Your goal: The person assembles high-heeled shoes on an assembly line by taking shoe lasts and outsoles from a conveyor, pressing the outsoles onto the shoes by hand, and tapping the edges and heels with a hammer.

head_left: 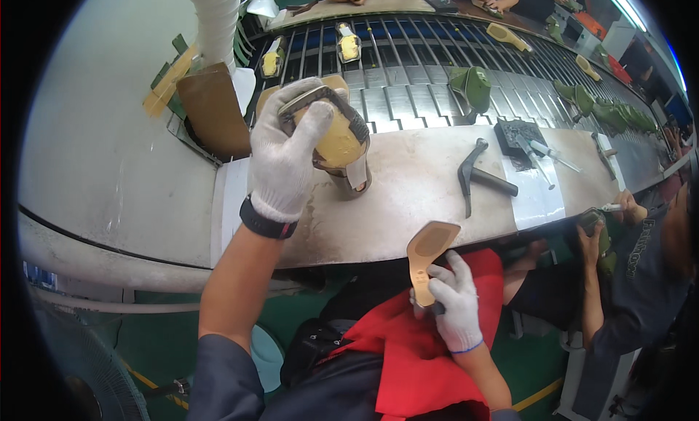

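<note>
shoe on last (341, 141), yellow sole side up, raised over the tabletop (408, 203) | my left hand (285, 155), gloved, clamped round it | my right hand (453, 303), gloved, gripping tan insole (428, 255) near my red apron (415, 348) | hammer (477, 175) lying right | green shoes (472, 88) on conveyor (408, 79) beyond

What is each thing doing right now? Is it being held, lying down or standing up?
Left hand: gloved, gripping the shoe.
Shoe: held up off the table, sole side showing.
Right hand: gloved, holding the insole.
Insole: held upright over the lap.
Hammer: lying flat on the table, untouched.
Table: stained.
Green shoes: resting on the conveyor.
</note>
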Demonstrator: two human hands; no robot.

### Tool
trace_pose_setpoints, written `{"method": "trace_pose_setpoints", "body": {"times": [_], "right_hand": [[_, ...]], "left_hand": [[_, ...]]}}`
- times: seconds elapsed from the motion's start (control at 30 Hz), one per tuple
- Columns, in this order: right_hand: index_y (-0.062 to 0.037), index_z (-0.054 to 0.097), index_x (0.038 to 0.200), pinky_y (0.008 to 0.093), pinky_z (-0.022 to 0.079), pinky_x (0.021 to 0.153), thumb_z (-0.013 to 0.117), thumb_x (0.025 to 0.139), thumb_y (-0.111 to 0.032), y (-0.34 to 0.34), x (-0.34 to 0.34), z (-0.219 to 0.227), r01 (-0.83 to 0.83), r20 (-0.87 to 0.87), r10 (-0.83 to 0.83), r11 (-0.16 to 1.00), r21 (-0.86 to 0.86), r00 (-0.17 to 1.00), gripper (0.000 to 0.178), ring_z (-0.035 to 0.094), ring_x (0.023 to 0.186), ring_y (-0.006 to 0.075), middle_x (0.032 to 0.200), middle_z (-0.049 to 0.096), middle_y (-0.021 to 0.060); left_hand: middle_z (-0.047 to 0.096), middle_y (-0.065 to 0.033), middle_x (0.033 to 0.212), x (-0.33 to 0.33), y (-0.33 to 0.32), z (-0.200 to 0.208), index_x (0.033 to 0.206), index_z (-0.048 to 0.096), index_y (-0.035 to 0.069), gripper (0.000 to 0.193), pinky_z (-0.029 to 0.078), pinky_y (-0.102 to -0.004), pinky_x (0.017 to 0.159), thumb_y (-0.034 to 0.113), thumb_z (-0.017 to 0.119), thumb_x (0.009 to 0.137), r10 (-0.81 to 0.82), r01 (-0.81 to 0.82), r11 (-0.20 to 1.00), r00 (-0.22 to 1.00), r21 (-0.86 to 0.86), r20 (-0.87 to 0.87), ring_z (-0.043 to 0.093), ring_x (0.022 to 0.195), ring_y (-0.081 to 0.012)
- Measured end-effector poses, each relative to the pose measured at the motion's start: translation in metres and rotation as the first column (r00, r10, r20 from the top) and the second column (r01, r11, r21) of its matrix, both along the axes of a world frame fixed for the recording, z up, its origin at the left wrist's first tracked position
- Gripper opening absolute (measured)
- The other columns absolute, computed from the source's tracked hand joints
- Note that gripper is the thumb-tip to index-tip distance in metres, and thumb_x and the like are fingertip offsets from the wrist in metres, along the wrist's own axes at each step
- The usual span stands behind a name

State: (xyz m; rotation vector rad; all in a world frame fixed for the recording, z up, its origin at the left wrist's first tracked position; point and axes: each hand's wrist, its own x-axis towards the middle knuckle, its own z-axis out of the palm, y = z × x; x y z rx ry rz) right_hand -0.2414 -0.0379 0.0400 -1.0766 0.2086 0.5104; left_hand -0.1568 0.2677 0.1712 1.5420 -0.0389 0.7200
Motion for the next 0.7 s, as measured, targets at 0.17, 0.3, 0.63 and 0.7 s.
{"method": "trace_pose_setpoints", "body": {"times": [0.17, 0.3, 0.63, 0.7], "right_hand": [[0.0051, 0.038, 0.162, 0.0479, 0.067, 0.088, 0.065, 0.098, -0.002, 0.002, 0.007, -0.043, 0.053, 0.003, -0.053, 0.997, 0.052, 0.999, 0.070, 0.077, 0.094, 0.0328, 0.127, 0.068, 0.0248], [0.0081, 0.057, 0.140, 0.0484, 0.068, 0.084, 0.066, 0.104, -0.006, -0.004, 0.023, -0.029, -0.249, -0.048, 0.256, 0.960, 0.126, 0.965, 0.040, 0.079, 0.090, 0.0323, 0.107, 0.075, 0.0195], [0.0088, 0.073, 0.130, 0.0342, 0.066, 0.088, 0.066, 0.100, 0.006, 0.018, 0.011, 0.102, -0.432, 0.430, 0.412, 0.900, -0.056, 0.803, 0.031, 0.081, 0.098, 0.0192, 0.114, 0.083, 0.0184], [0.0085, 0.074, 0.130, 0.0333, 0.066, 0.086, 0.066, 0.101, 0.004, 0.035, 0.018, 0.114, -0.407, 0.452, 0.394, 0.911, -0.073, 0.801, 0.030, 0.081, 0.095, 0.0179, 0.112, 0.083, 0.0172]], "left_hand": [[0.074, -0.0267, 0.127, -0.002, -0.009, 0.028, 0.145, 0.059, -0.003, 0.037, 0.066, -0.0467, 0.100, 0.012, 0.062, 0.111, -0.126, 0.117, 0.967, 0.992, -0.227, -0.025, 0.077, 0.115, -0.0343], [0.074, -0.0264, 0.125, -0.005, -0.012, 0.006, 0.149, 0.056, -0.002, 0.045, 0.065, -0.0488, 0.102, 0.013, 0.068, 0.107, -0.212, 0.195, 0.950, 0.976, -0.243, -0.046, 0.077, 0.117, -0.0366], [0.076, -0.0287, 0.127, -0.031, -0.024, 0.006, 0.146, 0.059, 0.000, 0.045, 0.064, -0.0510, 0.103, 0.005, 0.069, 0.102, -0.329, 0.310, 0.936, 0.939, -0.168, -0.101, 0.078, 0.116, -0.0362], [0.076, -0.0288, 0.128, -0.036, -0.026, 0.001, 0.144, 0.060, 0.000, 0.044, 0.064, -0.0512, 0.103, 0.003, 0.069, 0.101, -0.365, 0.354, 0.928, 0.926, -0.114, -0.095, 0.078, 0.116, -0.0360]]}}
